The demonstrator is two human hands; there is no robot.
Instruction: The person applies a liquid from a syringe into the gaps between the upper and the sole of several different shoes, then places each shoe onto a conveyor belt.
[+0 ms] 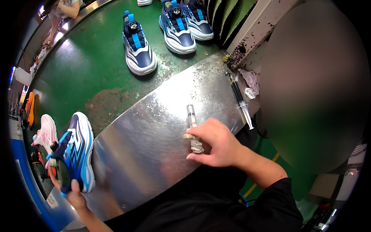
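Head view: green conveyor belt (pixel 89 65) curving across the upper left, biggest thing in sight, carrying three blue-and-white sneakers (pixel 139 44) near the top. Below and right of it, a shiny metal table (pixel 154 131), scuffed and smeared. At the far left, held upright over the edge where table meets belt, a blue sneaker (pixel 79 150) with white streaks, sole turned outward; just beside it a pink shoe (pixel 45 135). Left hand (pixel 75 197) gripping the blue sneaker from below at the heel end, fingers wrapped round it. Right hand (pixel 216 143) resting on the table near its front edge, fingers curled narrow around a grimy wad of rag (pixel 195 144). Touching the rag at its upper end, a small clear syringe (pixel 191 115) lying on the table. Near the table's right edge, well apart from the hand, a longer dark syringe (pixel 240 101) beside a crumpled white cloth (pixel 250 83).
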